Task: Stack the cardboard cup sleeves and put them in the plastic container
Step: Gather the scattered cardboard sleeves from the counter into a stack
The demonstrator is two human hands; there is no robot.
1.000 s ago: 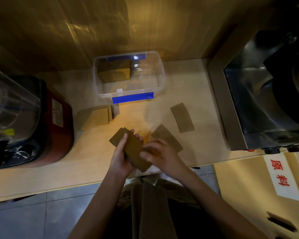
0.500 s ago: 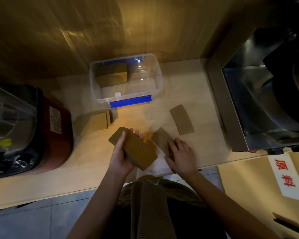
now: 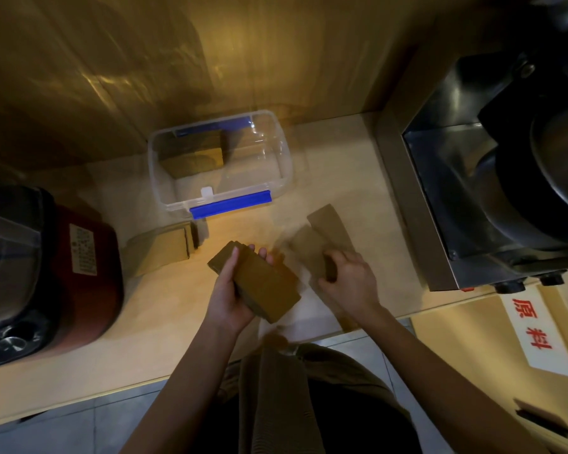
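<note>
My left hand grips a thick stack of brown cardboard sleeves just above the counter's front part. My right hand has its fingers curled on the near end of a single sleeve, which is blurred. Another loose sleeve lies flat just behind it. The clear plastic container with a blue latch stands open at the back, with a stack of sleeves in its left half. A further stack rests on the counter left of my hands.
A red and black appliance with a clear jug fills the left side. A stainless steel machine stands to the right. A wooden wall rises behind the container. A white label with red characters sits on the lower surface at right.
My right hand left the stack, pressed flat on the loose sleeve beside it, and now curls around that sleeve's end. My left hand kept hold of the stack.
</note>
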